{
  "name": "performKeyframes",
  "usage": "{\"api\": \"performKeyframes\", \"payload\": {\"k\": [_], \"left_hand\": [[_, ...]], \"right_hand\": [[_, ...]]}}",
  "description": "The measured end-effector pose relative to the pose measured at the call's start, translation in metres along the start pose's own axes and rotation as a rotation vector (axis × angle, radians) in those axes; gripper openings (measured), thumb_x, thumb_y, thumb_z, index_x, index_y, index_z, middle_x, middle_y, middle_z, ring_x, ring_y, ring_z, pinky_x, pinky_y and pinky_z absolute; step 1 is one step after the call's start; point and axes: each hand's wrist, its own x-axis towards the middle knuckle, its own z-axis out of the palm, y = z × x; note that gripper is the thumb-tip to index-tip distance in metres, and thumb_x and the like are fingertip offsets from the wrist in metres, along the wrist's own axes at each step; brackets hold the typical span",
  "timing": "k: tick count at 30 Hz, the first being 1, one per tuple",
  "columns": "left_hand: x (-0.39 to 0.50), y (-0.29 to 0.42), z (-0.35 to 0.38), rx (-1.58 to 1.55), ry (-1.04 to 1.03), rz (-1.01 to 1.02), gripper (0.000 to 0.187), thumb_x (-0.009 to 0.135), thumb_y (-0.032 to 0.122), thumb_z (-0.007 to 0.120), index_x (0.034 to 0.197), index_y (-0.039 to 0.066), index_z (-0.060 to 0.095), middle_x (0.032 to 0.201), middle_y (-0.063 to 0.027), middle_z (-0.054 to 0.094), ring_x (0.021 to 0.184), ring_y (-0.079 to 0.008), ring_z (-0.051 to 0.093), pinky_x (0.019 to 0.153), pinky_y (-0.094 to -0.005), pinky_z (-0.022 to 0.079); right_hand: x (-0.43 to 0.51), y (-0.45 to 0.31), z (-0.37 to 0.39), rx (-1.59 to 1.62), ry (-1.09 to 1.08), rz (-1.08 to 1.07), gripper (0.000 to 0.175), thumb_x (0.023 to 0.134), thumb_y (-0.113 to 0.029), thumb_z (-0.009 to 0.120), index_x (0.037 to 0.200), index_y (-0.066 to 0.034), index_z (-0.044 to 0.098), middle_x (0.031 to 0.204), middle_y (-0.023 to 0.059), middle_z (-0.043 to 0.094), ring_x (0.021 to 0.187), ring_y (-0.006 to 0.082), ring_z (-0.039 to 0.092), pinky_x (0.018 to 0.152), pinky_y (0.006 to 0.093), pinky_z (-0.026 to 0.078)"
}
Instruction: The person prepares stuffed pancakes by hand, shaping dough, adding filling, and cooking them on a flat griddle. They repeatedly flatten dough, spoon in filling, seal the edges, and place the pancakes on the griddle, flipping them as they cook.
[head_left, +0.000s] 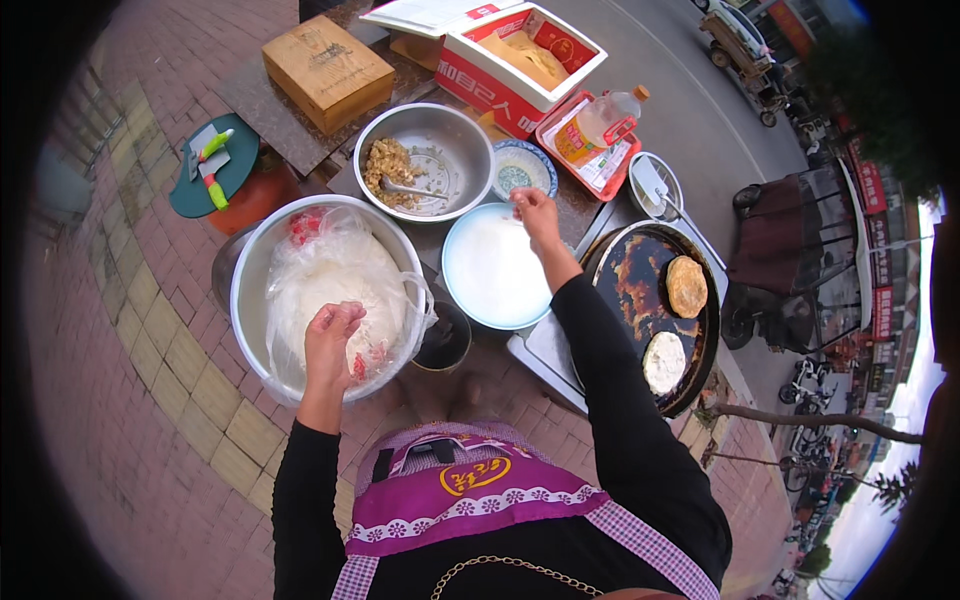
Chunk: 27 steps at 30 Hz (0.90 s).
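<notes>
My left hand (332, 337) is above a large metal basin (238, 300), fingers curled together and no object visible in them. Inside the basin lies pale dough (341, 289), partly wrapped in a clear plastic bag (281, 262). My right hand (536, 214) hangs over the far edge of a pale blue-rimmed round dish (495, 277) with a white surface. Its fingertips are pinched; whether they hold something small is hidden. Just beyond that hand is a blue-patterned bowl (523, 169). A steel bowl (465, 150) holds chopped filling (390, 169) and a metal spoon (412, 187).
A round griddle (626, 300) on my right carries a browned flatbread (686, 286) and a pale one (664, 362). A strainer (656, 184), oil bottle (600, 124), foam box (525, 67) and wooden box (328, 71) stand behind. Scrapers (212, 161) rest on a green lid (247, 142).
</notes>
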Motion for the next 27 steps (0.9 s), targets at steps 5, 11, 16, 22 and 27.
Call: {"api": "performKeyframes", "payload": {"k": [5,11,16,22,27], "left_hand": [[0.002,-0.002,-0.029,-0.160,0.071,-0.087,0.026,0.101,0.026,0.052,0.105,0.002,0.062,0.108,-0.0116,0.066,0.102,-0.0230,0.064,0.091,-0.0327,0.048],[-0.005,-0.004,-0.031,-0.118,0.144,-0.087,0.022,0.100,0.020,0.053,0.110,0.001,0.059,0.108,-0.0111,0.065,0.104,-0.0235,0.063,0.092,-0.0326,0.047],[-0.004,-0.007,-0.019,-0.075,0.197,-0.091,0.021,0.100,0.018,0.054,0.110,0.001,0.059,0.106,-0.0097,0.065,0.103,-0.0214,0.064,0.091,-0.0312,0.047],[0.001,-0.008,0.004,-0.102,0.175,-0.115,0.022,0.100,0.018,0.054,0.110,0.000,0.059,0.106,-0.0099,0.064,0.101,-0.0217,0.064,0.091,-0.0314,0.048],[0.007,-0.008,0.009,-0.102,0.119,-0.086,0.021,0.099,0.015,0.055,0.111,-0.001,0.059,0.106,-0.0104,0.064,0.101,-0.0222,0.064,0.089,-0.0310,0.049]], "right_hand": [[0.066,0.017,-0.020,-0.823,0.064,-0.301,0.029,0.081,-0.019,0.071,0.106,-0.0055,0.072,0.100,0.0209,0.071,0.097,0.0364,0.069,0.087,0.0429,0.053],[0.116,0.046,-0.012,-1.188,0.039,-0.375,0.042,0.082,-0.022,0.070,0.120,-0.0037,0.062,0.108,0.0287,0.063,0.108,0.0397,0.062,0.091,0.0464,0.050],[0.157,0.066,0.006,-1.057,-0.121,-0.556,0.012,0.085,-0.002,0.054,0.096,-0.0028,0.058,0.097,0.0281,0.060,0.088,0.0458,0.062,0.077,0.0514,0.049],[0.112,0.031,-0.006,-0.949,-0.288,-0.651,0.019,0.082,-0.001,0.063,0.100,-0.0037,0.069,0.100,0.0201,0.066,0.085,0.0388,0.066,0.077,0.0445,0.053],[0.012,0.022,-0.027,-0.569,-0.152,-0.732,0.013,0.085,-0.001,0.065,0.097,-0.0037,0.069,0.091,0.0135,0.067,0.076,0.0289,0.065,0.072,0.0368,0.052]]}}
